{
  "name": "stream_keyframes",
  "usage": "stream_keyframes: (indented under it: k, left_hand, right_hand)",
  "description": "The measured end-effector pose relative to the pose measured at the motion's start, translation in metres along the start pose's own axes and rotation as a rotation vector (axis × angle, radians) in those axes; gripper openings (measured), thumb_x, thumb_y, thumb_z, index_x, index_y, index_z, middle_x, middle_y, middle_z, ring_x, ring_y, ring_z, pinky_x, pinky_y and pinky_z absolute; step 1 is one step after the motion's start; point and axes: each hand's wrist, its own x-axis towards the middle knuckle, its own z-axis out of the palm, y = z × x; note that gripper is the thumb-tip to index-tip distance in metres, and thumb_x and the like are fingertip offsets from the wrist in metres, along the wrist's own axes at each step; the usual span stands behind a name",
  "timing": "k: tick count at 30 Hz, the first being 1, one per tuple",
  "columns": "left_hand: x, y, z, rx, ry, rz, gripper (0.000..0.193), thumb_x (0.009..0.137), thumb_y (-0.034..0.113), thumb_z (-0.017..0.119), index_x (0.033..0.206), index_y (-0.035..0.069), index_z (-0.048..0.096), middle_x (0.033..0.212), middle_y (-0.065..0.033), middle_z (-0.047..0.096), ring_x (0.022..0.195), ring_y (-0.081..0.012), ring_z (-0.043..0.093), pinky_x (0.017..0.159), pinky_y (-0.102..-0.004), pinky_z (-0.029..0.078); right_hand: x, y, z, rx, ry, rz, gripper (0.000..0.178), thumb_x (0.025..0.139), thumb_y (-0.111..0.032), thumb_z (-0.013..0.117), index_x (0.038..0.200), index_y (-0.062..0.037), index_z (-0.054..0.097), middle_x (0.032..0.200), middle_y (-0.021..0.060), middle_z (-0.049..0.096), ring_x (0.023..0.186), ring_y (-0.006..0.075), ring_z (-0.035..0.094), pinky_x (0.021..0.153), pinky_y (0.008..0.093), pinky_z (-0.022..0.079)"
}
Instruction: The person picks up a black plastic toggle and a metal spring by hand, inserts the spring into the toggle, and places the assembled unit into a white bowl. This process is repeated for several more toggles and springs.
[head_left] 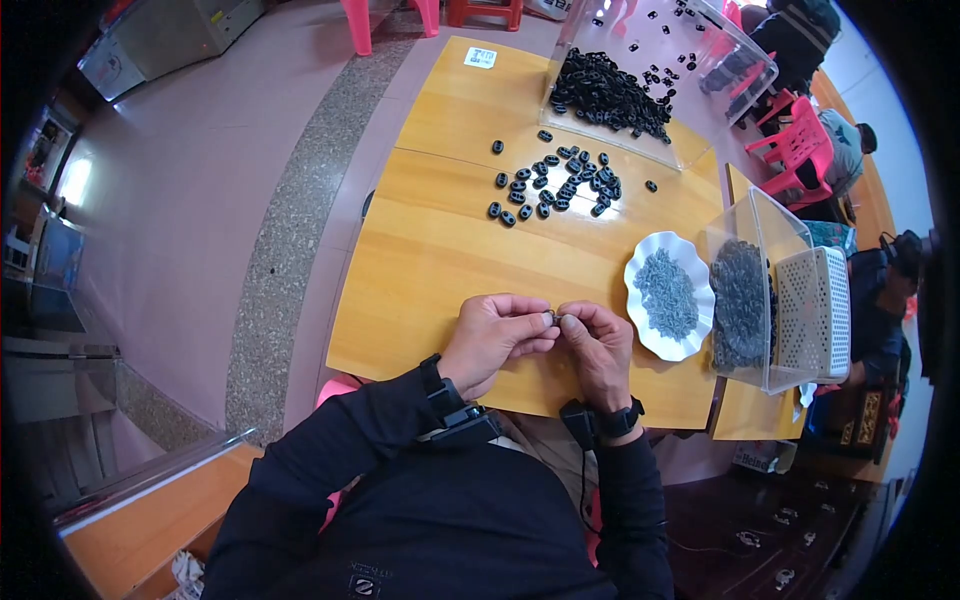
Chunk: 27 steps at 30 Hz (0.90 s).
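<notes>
My left hand [487, 345] and my right hand [602, 352] meet near the front edge of the wooden table [420, 260]. Between their fingertips they pinch a small dark piece [555, 318], mostly hidden by the thumbs. Beyond the hands, several small black oval pieces with two holes [575, 182] lie loose in a cluster. Just right of my right hand is a white scalloped plate [634, 284], heaped with tiny grey, spring-like parts [668, 296].
A clear plastic bin [700, 140] at the far right holds a pile of black pieces [610, 92]. Right of the plate stand a clear box [765, 225] of dark parts and a white perforated basket [833, 315]. Pink chairs [800, 150] and other people sit beyond.
</notes>
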Motion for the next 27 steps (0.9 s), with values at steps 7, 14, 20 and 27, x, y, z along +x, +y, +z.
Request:
stream_keyframes:
  k: [7,14,20,27]
  left_hand:
    - [-0.0005,0.0001,0.0003,-0.004,-0.009,0.002,0.016,0.087,0.001,0.060,0.102,-0.005,0.058,0.096,-0.0132,0.064,0.085,-0.0182,0.067,0.075,-0.0261,0.057]
    - [-0.0009,-0.0011,0.0007,0.006,-0.012,0.006,0.017,0.087,0.002,0.060,0.102,-0.006,0.058,0.095,-0.0131,0.064,0.085,-0.0181,0.067,0.075,-0.0256,0.057]
    - [0.0004,-0.0020,-0.0004,0.017,-0.007,0.005,0.017,0.087,0.001,0.061,0.102,-0.005,0.058,0.094,-0.0127,0.064,0.082,-0.0176,0.067,0.074,-0.0251,0.057]
    - [-0.0005,-0.0045,-0.0019,0.115,-0.027,0.061,0.015,0.086,0.002,0.062,0.099,-0.005,0.060,0.093,-0.0122,0.065,0.078,-0.0162,0.066,0.072,-0.0252,0.057]
  right_hand:
    - [0.0003,0.0008,-0.0005,-0.012,0.003,-0.014,0.008,0.088,-0.004,0.061,0.094,0.0009,0.064,0.086,0.0002,0.064,0.076,0.0054,0.056,0.069,0.0191,0.046]
    - [0.0006,0.0000,-0.0005,-0.067,-0.018,-0.048,0.007,0.088,-0.005,0.062,0.092,0.0004,0.064,0.083,-0.0015,0.063,0.075,0.0045,0.055,0.068,0.0185,0.045]
    - [0.0015,-0.0009,-0.0013,-0.113,-0.050,-0.071,0.005,0.088,-0.004,0.062,0.090,0.0005,0.064,0.082,-0.0020,0.062,0.074,0.0042,0.055,0.067,0.0182,0.045]
    - [0.0029,-0.0036,-0.0016,-0.126,-0.093,-0.072,0.005,0.086,-0.004,0.063,0.088,0.0008,0.064,0.081,-0.0013,0.063,0.072,0.0042,0.055,0.064,0.0182,0.045]
